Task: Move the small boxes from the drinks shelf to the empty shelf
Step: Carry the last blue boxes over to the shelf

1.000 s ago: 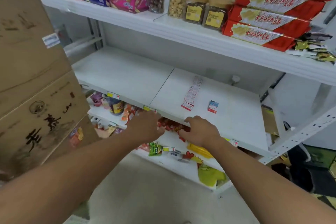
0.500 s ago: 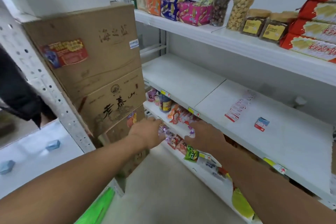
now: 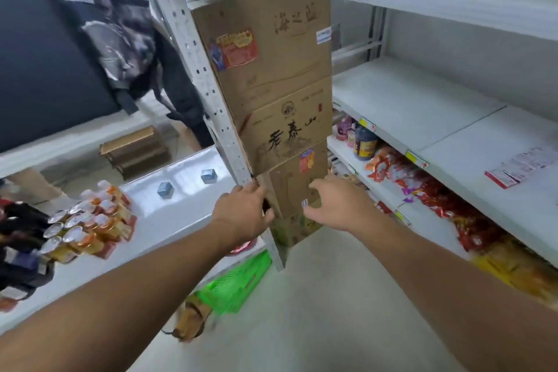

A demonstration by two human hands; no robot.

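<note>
Between shelves, hands (image 3: 290, 208) apart, empty

Stacked cartons (image 3: 271, 69) and shelf upright (image 3: 208, 93) block middle. Drinks shelf (image 3: 169, 220) left: bottles (image 3: 84, 226) crowd near end, probably open around small boxes (image 3: 165, 189). Empty shelf (image 3: 407, 100) right: open.

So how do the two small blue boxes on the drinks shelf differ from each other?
The nearer small box sits closer to the bottles and the shelf's front edge; the farther small box sits nearer the upright post. The nearer one looks darker blue, the farther one paler. Both are small, blue, resting on the drinks shelf, untouched by either hand.
</note>
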